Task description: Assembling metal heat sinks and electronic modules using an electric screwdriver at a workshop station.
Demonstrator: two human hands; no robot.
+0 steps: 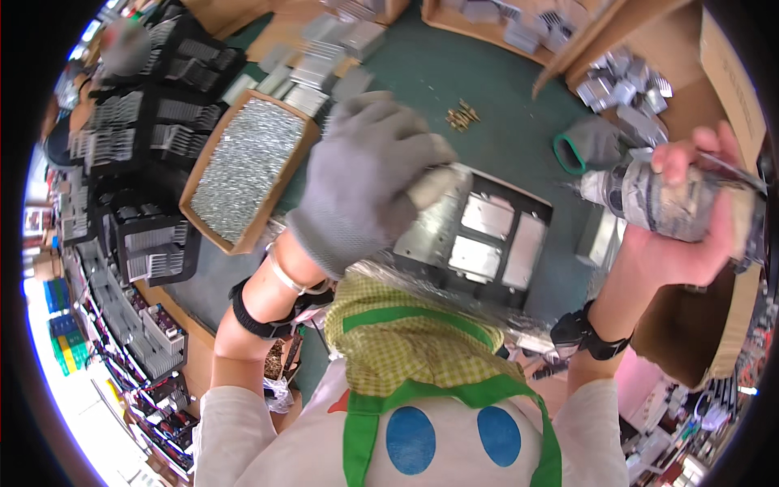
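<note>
My left hand (369,183), in a grey work glove with pale fingertips, is over the left side of a black tray (540,207). Its fingers are curled together; whatever they hold, if anything, is hidden. Silver metal plates (487,215) lie in the tray's recesses, and a larger metal plate (430,231) is partly under the glove. Off to the right, my bare right hand (690,219) grips a power screwdriver (641,195) wrapped in worn tape. Its tip points left toward the tray, apart from it.
A cardboard box of small shiny screws (247,166) stands left of my glove. Brass-coloured fittings (462,115) lie on the green tabletop (414,69). A grey glove with a green cuff (588,144) and metal blocks (625,85) are at the right. Black racks of metal parts (114,130) line the far left.
</note>
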